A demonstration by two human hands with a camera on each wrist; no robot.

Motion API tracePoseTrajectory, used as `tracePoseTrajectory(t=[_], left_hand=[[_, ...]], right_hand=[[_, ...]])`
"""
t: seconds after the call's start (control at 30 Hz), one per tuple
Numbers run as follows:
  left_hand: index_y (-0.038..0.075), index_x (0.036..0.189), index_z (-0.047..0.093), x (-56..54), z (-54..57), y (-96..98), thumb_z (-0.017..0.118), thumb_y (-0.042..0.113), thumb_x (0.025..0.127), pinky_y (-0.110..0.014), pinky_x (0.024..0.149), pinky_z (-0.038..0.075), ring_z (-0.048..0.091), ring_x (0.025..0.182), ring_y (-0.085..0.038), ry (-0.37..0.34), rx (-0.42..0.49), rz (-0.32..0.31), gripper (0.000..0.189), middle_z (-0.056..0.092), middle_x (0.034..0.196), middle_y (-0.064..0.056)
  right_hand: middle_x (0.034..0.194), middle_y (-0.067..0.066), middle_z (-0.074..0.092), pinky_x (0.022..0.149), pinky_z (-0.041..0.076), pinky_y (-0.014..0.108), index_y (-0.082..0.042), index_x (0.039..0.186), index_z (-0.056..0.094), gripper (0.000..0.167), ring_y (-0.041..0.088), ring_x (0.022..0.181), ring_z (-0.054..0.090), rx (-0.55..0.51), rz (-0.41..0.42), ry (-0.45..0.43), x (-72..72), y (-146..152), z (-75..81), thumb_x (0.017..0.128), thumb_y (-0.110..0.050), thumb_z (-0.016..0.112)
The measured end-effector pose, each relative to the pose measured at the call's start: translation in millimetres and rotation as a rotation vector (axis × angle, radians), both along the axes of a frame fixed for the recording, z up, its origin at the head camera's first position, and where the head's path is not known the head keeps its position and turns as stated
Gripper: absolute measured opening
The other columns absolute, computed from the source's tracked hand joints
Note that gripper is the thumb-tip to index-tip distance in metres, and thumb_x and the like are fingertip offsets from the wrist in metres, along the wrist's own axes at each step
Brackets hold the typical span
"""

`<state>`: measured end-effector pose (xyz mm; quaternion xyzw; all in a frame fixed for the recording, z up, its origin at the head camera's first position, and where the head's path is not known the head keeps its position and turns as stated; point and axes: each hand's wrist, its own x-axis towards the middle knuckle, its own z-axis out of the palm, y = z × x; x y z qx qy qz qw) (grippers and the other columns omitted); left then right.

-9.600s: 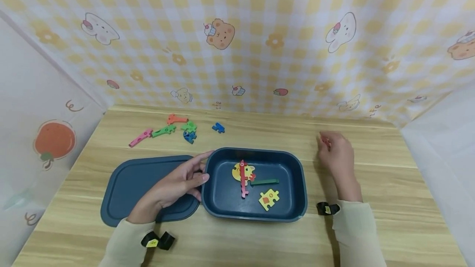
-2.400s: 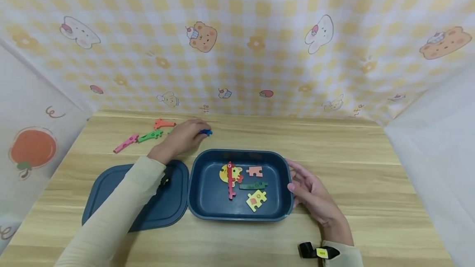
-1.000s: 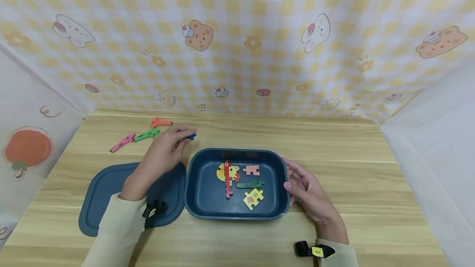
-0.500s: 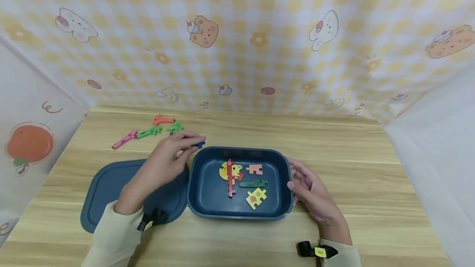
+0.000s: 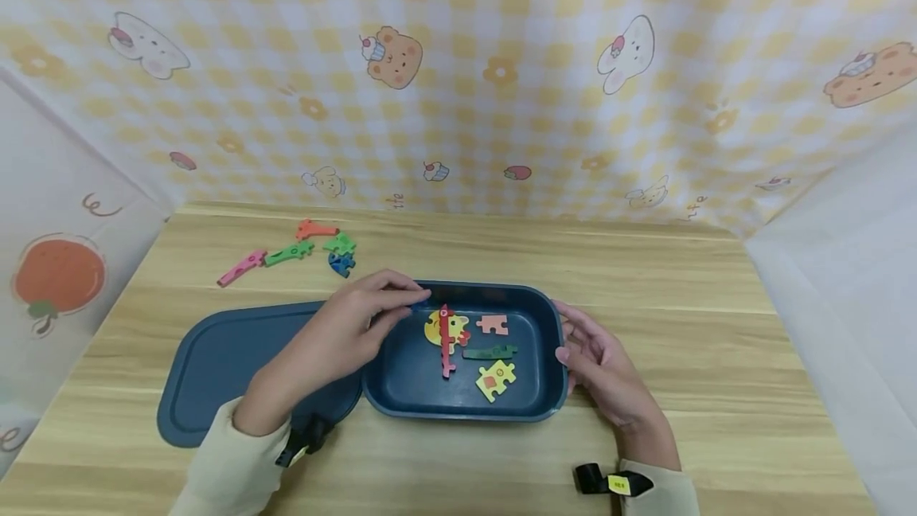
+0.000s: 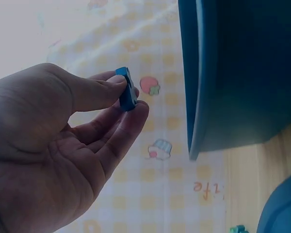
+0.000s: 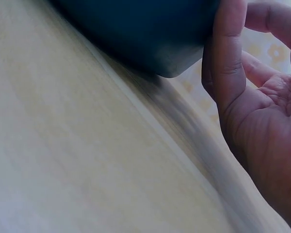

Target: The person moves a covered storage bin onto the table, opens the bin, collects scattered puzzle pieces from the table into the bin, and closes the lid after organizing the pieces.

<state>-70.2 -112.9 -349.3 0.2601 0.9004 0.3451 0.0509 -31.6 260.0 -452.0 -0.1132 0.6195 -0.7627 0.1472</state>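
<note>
My left hand pinches a small blue puzzle piece between thumb and fingertips, above the left back part of a dark blue box. In the head view the fingers mostly cover this piece. At the box's right end, my right hand holds the wall, thumb at the rim and fingers along the outside. Inside the box lie a red-pink strip piece across a yellow animal-face piece, a salmon piece, a dark green strip piece and a yellow piece.
The dark blue lid lies left of the box, partly under my left arm. Loose pieces lie at the back left: pink, green, orange, light green and blue. A checked cloth hangs behind.
My left hand has lifted the blue piece from the table and carried it right, over the box. A salmon piece has appeared inside. Earlier, my left hand held the box; now my right does.
</note>
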Motion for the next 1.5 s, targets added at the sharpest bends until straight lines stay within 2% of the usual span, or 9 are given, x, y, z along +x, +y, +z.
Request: tracePoseTrajectory(t=[0.17, 0.37, 0.5, 0.63, 0.83, 1.03, 1.2, 1.33, 1.5], left_hand=[[0.014, 0.135, 0.074, 3.9, -4.3, 9.3, 0.068, 0.003, 0.102, -0.031, 0.089, 0.063, 0.069, 0.116, -0.017, 0.019, -0.005, -0.029, 0.035, 0.069, 0.133, -0.001], [0.014, 0.132, 0.075, 7.2, -9.3, 15.9, 0.066, 0.005, 0.103, -0.034, 0.092, 0.062, 0.068, 0.117, -0.014, 0.006, -0.009, -0.041, 0.031, 0.069, 0.131, 0.003], [0.013, 0.131, 0.075, 8.1, -14.0, 20.0, 0.066, 0.005, 0.104, -0.038, 0.095, 0.062, 0.068, 0.118, -0.017, 0.032, -0.023, -0.065, 0.03, 0.07, 0.131, 0.001], [0.012, 0.13, 0.076, 10.2, -18.4, 22.8, 0.066, 0.004, 0.103, -0.043, 0.102, 0.06, 0.066, 0.124, -0.02, 0.044, -0.041, -0.06, 0.03, 0.07, 0.131, -0.001], [0.016, 0.129, 0.076, 13.6, -19.1, 26.0, 0.066, 0.008, 0.104, -0.045, 0.108, 0.057, 0.064, 0.129, -0.02, 0.016, -0.068, -0.046, 0.029, 0.07, 0.132, 0.001], [0.019, 0.129, 0.075, 13.2, -20.1, 26.1, 0.067, 0.011, 0.104, -0.043, 0.106, 0.058, 0.065, 0.126, -0.017, -0.003, -0.059, -0.047, 0.028, 0.069, 0.132, 0.002], [0.017, 0.129, 0.075, 11.8, -22.1, 25.2, 0.069, 0.009, 0.103, -0.042, 0.099, 0.061, 0.067, 0.118, -0.018, 0.005, -0.048, -0.063, 0.028, 0.068, 0.13, 0.0], [0.016, 0.13, 0.075, 9.9, -19.2, 22.2, 0.068, 0.01, 0.104, -0.039, 0.094, 0.061, 0.068, 0.116, -0.02, 0.0, -0.043, -0.057, 0.027, 0.067, 0.13, 0.0], [0.02, 0.131, 0.074, 9.9, -11.6, 14.7, 0.067, 0.015, 0.105, -0.035, 0.089, 0.059, 0.068, 0.112, -0.016, -0.01, -0.031, -0.013, 0.028, 0.067, 0.13, 0.004]], right_hand=[[0.113, 0.002, 0.065, 0.058, 0.061, 0.019, -0.005, 0.162, 0.036, 0.062, 0.005, 0.077, 0.07, 0.0, 0.0, 0.001, -0.2, 1, -0.5, 0.104, 0.008, 0.053], [0.114, 0.002, 0.066, 0.059, 0.061, 0.02, -0.006, 0.162, 0.035, 0.062, 0.006, 0.077, 0.071, -0.011, 0.009, -0.001, -0.5, 1, 0.2, 0.104, 0.009, 0.052], [0.114, 0.001, 0.066, 0.059, 0.062, 0.02, -0.006, 0.162, 0.036, 0.062, 0.006, 0.078, 0.071, -0.014, 0.009, -0.007, -0.1, 0, 1.7, 0.104, 0.008, 0.052], [0.114, 0.001, 0.066, 0.059, 0.061, 0.019, -0.006, 0.162, 0.036, 0.062, 0.006, 0.078, 0.071, -0.012, 0.012, -0.004, -0.6, -2, 2.4, 0.104, 0.008, 0.052], [0.115, 0.002, 0.066, 0.059, 0.061, 0.019, -0.005, 0.162, 0.035, 0.062, 0.006, 0.08, 0.07, -0.015, 0.029, 0.006, -1.2, -2, -0.1, 0.104, 0.008, 0.051], [0.119, 0.003, 0.066, 0.059, 0.061, 0.019, -0.005, 0.163, 0.034, 0.062, 0.006, 0.081, 0.071, -0.016, 0.022, 0.006, 0.1, -1, -1.0, 0.104, 0.008, 0.051], [0.119, 0.003, 0.065, 0.06, 0.062, 0.02, -0.005, 0.164, 0.032, 0.063, 0.005, 0.08, 0.071, -0.005, 0.019, 0.0, 0.8, -2, 0.7, 0.105, 0.008, 0.051], [0.119, 0.003, 0.066, 0.06, 0.062, 0.02, -0.006, 0.164, 0.033, 0.063, 0.005, 0.082, 0.071, -0.004, 0.024, 0.013, 0.2, -2, 0.6, 0.105, 0.008, 0.05], [0.118, 0.002, 0.066, 0.06, 0.061, 0.02, -0.004, 0.163, 0.032, 0.061, 0.005, 0.082, 0.07, 0.006, 0.038, 0.03, 0.7, 0, -0.7, 0.105, 0.008, 0.049]])
